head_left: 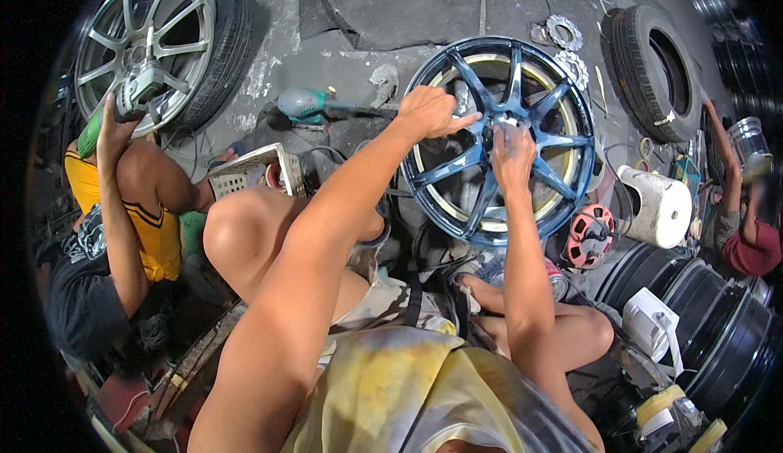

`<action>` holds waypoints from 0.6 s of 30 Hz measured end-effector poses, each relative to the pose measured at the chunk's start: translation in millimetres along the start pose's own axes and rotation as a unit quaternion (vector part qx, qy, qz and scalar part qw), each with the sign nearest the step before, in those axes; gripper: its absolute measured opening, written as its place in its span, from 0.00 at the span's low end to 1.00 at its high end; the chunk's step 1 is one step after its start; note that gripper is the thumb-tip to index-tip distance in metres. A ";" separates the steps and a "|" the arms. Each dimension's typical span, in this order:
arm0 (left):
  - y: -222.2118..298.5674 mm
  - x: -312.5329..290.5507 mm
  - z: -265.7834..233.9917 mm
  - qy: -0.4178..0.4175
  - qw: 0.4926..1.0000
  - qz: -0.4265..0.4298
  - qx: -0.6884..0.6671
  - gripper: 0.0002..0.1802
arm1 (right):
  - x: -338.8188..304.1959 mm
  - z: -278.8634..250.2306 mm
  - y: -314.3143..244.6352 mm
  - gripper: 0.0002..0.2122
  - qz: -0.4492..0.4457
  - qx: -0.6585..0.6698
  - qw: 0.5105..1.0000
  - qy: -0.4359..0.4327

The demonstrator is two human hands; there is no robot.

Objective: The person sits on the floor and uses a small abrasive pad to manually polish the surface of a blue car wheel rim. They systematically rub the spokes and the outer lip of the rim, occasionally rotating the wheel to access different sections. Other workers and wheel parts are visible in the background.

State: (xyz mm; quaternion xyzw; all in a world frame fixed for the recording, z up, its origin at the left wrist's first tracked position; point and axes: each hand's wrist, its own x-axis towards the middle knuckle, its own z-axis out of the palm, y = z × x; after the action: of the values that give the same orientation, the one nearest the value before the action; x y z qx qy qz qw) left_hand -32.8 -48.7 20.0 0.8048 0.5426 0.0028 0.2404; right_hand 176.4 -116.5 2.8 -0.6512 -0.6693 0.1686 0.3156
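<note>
A blue multi-spoke car wheel rim (559,177) lies in front of me, streaked with pale smears on its spokes. My left hand (431,113) is over the rim's left side, fingers curled, with one digit stretched toward the hub. Whatever those fingers may hold is hidden. At the hub, my right hand (513,150) presses down with its fingers bunched together. Something whitish shows at its fingertips, too blurred to name. Left of the wheel, a teal power tool (302,106) rests on the floor.
At left, a person holds a grinder-like tool (145,82) against a silver wheel (181,49) leaning on a tyre (224,61). A white crate (281,163) stands near my knee. On the right are another tyre (652,78), a white stool (665,208), a red reel (591,235) and black rims (693,314).
</note>
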 end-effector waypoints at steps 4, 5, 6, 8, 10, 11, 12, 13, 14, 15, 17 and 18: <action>0.5 1.7 -2.0 -0.003 1.000 0.001 0.016 0.54 | 7.8 -5.7 5.2 0.07 -0.008 -0.027 0.999 -0.024; 1.3 2.5 -1.5 -0.006 1.000 -0.003 0.017 0.54 | 13.5 -5.0 4.4 0.07 -0.021 -0.028 0.999 -0.011; 2.3 3.2 -0.7 -0.009 1.000 -0.007 0.019 0.54 | 10.3 -5.5 4.0 0.07 -0.006 -0.032 0.999 -0.012; 0.5 2.0 1.0 -0.001 1.000 0.003 0.023 0.54 | 7.0 0.0 5.3 0.08 0.017 -0.035 0.999 -0.017; -0.1 1.7 1.3 -0.003 1.000 0.006 0.023 0.54 | -0.3 -6.0 7.2 0.08 0.022 -0.002 0.998 -0.052; -0.3 2.6 0.3 -0.009 1.000 0.005 0.021 0.54 | 4.5 -8.9 7.3 0.08 0.029 -0.004 0.998 -0.064; 0.7 2.4 0.5 -0.016 1.000 0.004 0.019 0.54 | 7.5 -9.9 8.3 0.09 0.036 -0.007 0.996 -0.077; 2.0 2.6 0.8 -0.025 0.999 -0.007 0.028 0.54 | 11.3 -6.3 8.9 0.08 0.035 -0.009 0.998 -0.051; 2.7 3.1 0.6 -0.021 0.999 -0.002 0.033 0.53 | 8.1 -2.9 7.9 0.08 0.032 0.004 0.999 -0.026; 3.1 3.9 0.3 -0.017 0.999 0.003 0.038 0.52 | 2.0 0.9 7.2 0.08 0.029 0.017 0.999 -0.002; 5.5 2.3 -2.2 -0.012 0.999 0.008 0.052 0.51 | -13.5 4.2 10.5 0.08 0.002 0.041 0.999 0.011; 5.1 5.5 -6.0 -0.011 0.999 0.006 0.046 0.52 | -10.3 6.0 15.4 0.08 0.000 0.029 1.000 0.006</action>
State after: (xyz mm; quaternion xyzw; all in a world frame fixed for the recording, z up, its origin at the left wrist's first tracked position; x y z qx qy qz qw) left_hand -27.6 -43.0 25.9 0.8183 0.5346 -0.0296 0.2089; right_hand 183.9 -124.0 -13.6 -0.6426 -0.6626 0.1839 0.3379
